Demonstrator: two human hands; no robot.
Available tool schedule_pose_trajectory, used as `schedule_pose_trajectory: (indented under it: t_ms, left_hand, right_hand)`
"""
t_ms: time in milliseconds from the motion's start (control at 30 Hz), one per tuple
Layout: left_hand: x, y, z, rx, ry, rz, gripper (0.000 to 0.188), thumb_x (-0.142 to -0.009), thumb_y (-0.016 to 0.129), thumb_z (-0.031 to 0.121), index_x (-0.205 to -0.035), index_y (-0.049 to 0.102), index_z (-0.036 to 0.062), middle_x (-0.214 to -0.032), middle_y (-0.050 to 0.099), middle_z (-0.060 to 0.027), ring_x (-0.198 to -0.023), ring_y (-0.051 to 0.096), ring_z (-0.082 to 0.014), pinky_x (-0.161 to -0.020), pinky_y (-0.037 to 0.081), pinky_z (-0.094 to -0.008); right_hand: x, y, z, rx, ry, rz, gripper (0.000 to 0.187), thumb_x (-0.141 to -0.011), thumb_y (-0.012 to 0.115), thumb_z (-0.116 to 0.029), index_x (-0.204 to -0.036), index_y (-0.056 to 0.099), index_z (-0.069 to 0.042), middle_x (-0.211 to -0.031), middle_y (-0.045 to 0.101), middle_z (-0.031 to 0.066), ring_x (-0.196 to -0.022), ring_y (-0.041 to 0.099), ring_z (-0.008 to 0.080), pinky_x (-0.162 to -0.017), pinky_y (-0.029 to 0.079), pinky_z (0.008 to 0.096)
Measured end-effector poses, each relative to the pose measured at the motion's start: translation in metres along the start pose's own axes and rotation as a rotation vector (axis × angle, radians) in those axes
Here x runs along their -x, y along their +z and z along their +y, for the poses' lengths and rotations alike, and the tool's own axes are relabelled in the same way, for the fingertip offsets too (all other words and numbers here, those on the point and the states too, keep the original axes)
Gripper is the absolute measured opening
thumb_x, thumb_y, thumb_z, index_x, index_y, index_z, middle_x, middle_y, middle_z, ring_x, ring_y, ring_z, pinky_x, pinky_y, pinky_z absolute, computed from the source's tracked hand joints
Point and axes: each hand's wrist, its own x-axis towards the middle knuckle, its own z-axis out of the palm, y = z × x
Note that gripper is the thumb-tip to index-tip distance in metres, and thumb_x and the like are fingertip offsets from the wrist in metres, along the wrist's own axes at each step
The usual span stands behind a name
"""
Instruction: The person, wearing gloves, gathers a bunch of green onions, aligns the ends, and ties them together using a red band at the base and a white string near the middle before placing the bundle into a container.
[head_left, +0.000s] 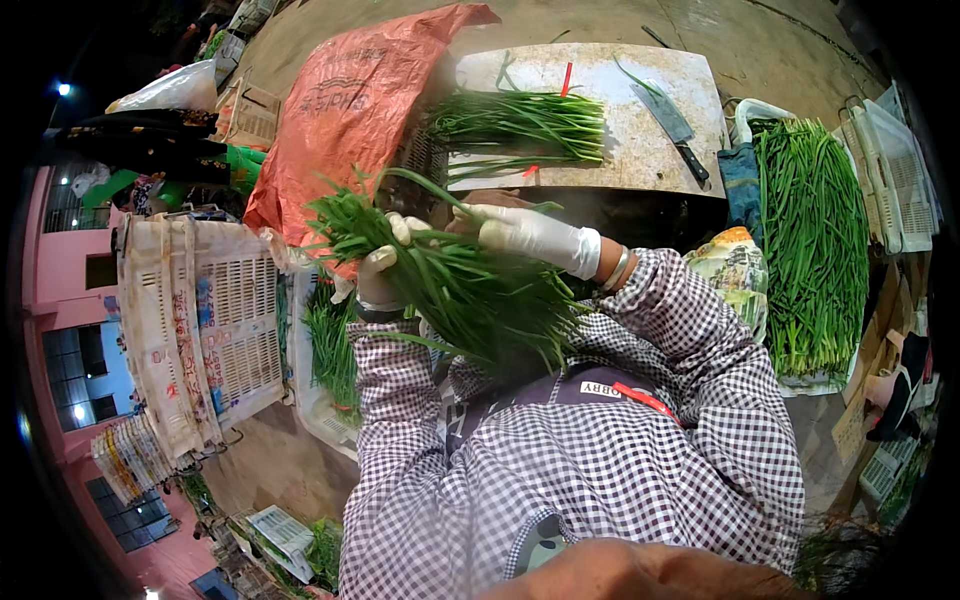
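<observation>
Left grip: the left hand point(383, 268), white-gloved, is curled closed around the green bunch point(480, 300)
Right grip: the fingers of the right hand point(535, 238), also gloved, are bent nearly together at a curved stalk point(425, 188) above the bunch; whether it is pinched cannot be told
Green bunch: held aslant before the chest, nearer than the worktop point(635, 165); part of the lap is hidden by it
Orange sack point(345, 120): draped at the worktop's left end, partly covered by the leafy tips
Side crates: greens are held in the right crate point(748, 108) and the left crate point(300, 345)
Counted on the worktop: one laid bundle point(535, 125), one knife point(667, 115), two red strips point(567, 78)
</observation>
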Motion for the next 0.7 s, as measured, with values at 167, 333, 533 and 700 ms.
schedule_pose_trajectory:
  t_ms: [167,333,533,700]
  left_hand:
    - [-0.019,0.059,0.027,-0.703,-0.198,0.349,0.023,-0.083,0.068,0.013,-0.104,0.069,0.0034,-0.098,0.070,-0.0059,-0.092,0.064,-0.0165,-0.085,0.050,-0.0342]
    - [-0.067,0.089,-0.001,-1.458,0.076,0.041,0.028,-0.087,0.068,0.022,-0.110,0.067,0.0065,-0.105,0.070,-0.0057,-0.097,0.065,-0.0205,-0.086,0.051,-0.0336]
    - [-0.119,0.141,-0.035,-1.827,-0.035,0.141,0.038,-0.084,0.064,0.049,-0.102,0.073,0.0168,-0.096,0.072,-0.0084,-0.090,0.068,-0.0262,-0.076,0.054,-0.0329]
    - [-0.137,0.157,-0.036,-2.006,0.059,-0.220,0.047,-0.081,0.066,0.056,-0.102,0.071,0.0149,-0.092,0.070,-0.0096,-0.084,0.067,-0.0269,-0.074,0.053,-0.0336]
  right_hand:
    - [0.001,0.014,-0.008,0.489,-0.059,-0.097,0.092,-0.075,0.083,-0.033,-0.145,0.033,0.000,-0.113,0.060,0.0118,-0.105,0.057,0.0158,-0.092,0.046,0.0294]
    - [0.009,0.019,-0.055,0.471,0.126,0.111,0.078,-0.065,0.088,-0.020,-0.130,0.051,-0.001,-0.119,0.060,0.0101,-0.112,0.055,0.0181,-0.097,0.044,0.0317]
    - [0.030,-0.021,-0.051,0.504,-0.090,0.331,0.071,-0.071,0.083,-0.017,-0.131,0.050,0.002,-0.128,0.058,0.0110,-0.115,0.056,0.0201,-0.100,0.044,0.0327]
    - [0.062,-0.026,-0.077,0.503,-0.064,0.482,0.054,-0.081,0.075,-0.015,-0.128,0.054,0.002,-0.121,0.062,0.0076,-0.102,0.061,0.0160,-0.088,0.050,0.0295]
